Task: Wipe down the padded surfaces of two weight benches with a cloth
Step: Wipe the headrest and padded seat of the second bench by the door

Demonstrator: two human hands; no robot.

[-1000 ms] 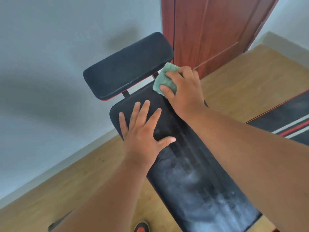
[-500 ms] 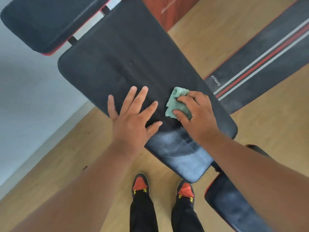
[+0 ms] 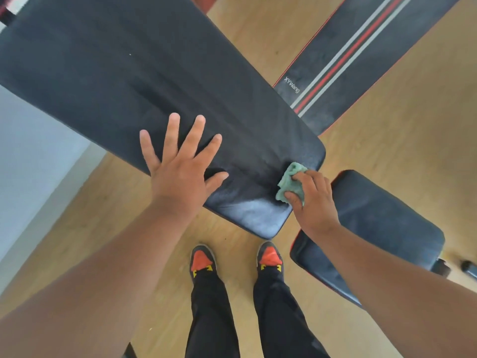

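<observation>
Left hand (image 3: pixel 178 177): mine, laid flat on the black back pad (image 3: pixel 134 81), palm down, four fingers spread and straight, thumb stretched out to the side toward the pad's near end. It grips nothing; it presses on the padding. The forearm runs down to the lower left corner of the view.

Right hand (image 3: pixel 313 200): mine, fingers curled over the green cloth (image 3: pixel 290 184), thumb tucked under its near edge, so the cloth is bunched and pinched in my grasp. The knuckles face up; the wrist bends back toward me and the forearm exits at the lower right.

Green cloth: crumpled, held against the near right corner of the back pad, close to the rounded edge. A paler, sheeny patch of pad lies just beside it toward my feet.

Seat pad (image 3: pixel 387 228): black, separate, just right of my right hand, partly hidden by that forearm.

Second bench (image 3: pixel 366 55): black with a red stripe between two grey ones and white lettering, at upper right, its end tucked behind the back pad.

Floor (image 3: pixel 387 140): light wood.

Shoes (image 3: pixel 204 262): grey with red toes, below the pad's near end, black trousers above them.
</observation>
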